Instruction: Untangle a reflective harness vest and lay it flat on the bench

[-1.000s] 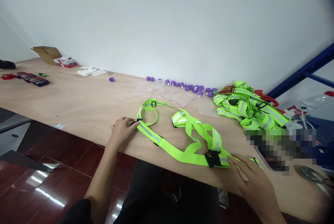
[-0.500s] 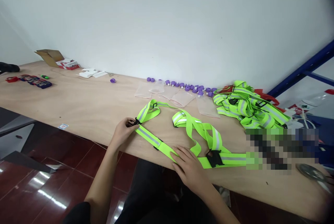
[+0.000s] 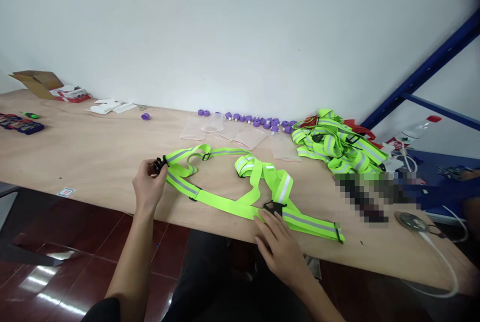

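A neon-green reflective strap harness (image 3: 225, 203) lies spread along the table's front part. My left hand (image 3: 150, 184) is closed on a black buckle (image 3: 160, 163) at the harness's left end, a little above the tabletop. My right hand (image 3: 281, 244) rests with fingers spread on the lower strap, its fingertips beside a larger black buckle (image 3: 275, 207). The upper strap loops through a black slider (image 3: 206, 156). Folded strap lies in the middle, and the right end carries another black slider (image 3: 339, 232).
Behind are clear plastic bags (image 3: 250, 138) and several purple caps (image 3: 256, 122). A pile of similar green straps (image 3: 333, 144) lies at the right, near a bottle (image 3: 412, 133) and a round device (image 3: 412, 222). An open cardboard box (image 3: 39, 83) stands at the back left.
My left hand has moved left with the buckle, drawing the harness leftward. My right hand now lies closer to the large buckle. The whole view has turned somewhat to the right.
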{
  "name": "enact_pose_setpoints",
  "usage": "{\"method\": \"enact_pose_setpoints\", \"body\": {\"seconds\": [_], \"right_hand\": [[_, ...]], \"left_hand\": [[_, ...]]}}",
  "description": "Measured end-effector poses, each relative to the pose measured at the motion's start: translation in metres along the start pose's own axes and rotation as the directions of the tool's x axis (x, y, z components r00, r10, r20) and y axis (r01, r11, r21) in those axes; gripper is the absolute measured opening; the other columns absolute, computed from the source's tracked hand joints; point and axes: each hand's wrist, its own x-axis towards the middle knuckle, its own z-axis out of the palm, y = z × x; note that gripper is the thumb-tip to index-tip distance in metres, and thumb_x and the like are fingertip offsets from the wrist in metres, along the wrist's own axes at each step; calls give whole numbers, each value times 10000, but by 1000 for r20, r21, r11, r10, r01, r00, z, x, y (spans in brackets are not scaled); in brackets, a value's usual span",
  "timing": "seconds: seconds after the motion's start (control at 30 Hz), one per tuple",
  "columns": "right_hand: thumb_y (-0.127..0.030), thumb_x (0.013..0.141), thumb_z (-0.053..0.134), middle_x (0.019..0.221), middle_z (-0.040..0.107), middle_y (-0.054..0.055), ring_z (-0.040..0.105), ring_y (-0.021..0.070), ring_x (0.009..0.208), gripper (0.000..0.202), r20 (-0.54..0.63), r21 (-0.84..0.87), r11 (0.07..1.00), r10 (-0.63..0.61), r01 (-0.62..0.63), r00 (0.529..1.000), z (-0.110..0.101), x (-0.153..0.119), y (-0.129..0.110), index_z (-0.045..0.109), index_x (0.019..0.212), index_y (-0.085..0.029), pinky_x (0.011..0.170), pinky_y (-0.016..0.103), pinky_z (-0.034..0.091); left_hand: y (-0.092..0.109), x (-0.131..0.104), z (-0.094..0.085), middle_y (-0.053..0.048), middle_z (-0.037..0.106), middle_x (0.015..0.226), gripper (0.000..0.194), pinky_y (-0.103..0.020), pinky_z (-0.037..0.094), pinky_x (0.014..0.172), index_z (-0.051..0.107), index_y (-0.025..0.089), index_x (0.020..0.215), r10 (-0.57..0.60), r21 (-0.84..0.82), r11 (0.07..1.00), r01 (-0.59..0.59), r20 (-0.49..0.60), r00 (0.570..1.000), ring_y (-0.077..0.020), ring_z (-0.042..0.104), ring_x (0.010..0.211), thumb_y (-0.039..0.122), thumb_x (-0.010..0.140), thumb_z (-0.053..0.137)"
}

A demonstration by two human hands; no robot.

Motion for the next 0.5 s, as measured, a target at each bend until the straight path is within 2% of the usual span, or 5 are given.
{"method": "enact_pose_setpoints", "body": {"seconds": [0.2,0.27,0.33,0.4,0.5], "right_hand": [[-336,992,504,1505,521,94,484,307,1394,405,79,-76,996,53,-47,995,-5,-18,20,593,1362,-200,1110,517,420],[-339,1000,491,1510,516,87,474,292,1405,396,105,-60,997,59,-52,993,-8,-18,22,598,1360,-214,1113,506,418],[-338,1001,485,1509,517,89,466,283,1411,393,114,-42,997,69,-64,991,-10,-17,22,603,1358,-222,1121,503,410],[-339,999,485,1510,515,96,470,286,1409,395,116,-36,997,75,-71,990,-11,-16,21,607,1356,-221,1118,507,413],[-336,1001,480,1504,521,97,482,288,1399,396,121,-34,997,71,-68,990,-12,-16,22,608,1357,-218,1104,507,427]], "left_hand": [[8,-4,6,-87,702,1040,274,-342,574,803,723,182,1021,219,77,975,-210,-141,965,-218,675,903,397,891,615],[22,-17,14,-83,690,1140,268,-364,566,906,729,210,1096,328,73,944,-322,-101,939,-228,675,1010,349,928,572],[37,-37,27,-70,654,1228,299,-374,558,953,718,257,1171,414,59,907,-416,52,909,-230,662,1076,274,935,535],[50,-62,41,-66,635,1240,356,-396,560,959,713,295,1204,496,21,854,-519,266,827,-237,647,1090,207,918,521],[58,-97,60,-95,631,1272,391,-467,535,977,674,304,1284,598,-95,737,-669,554,579,-284,609,1152,200,929,548]]}}
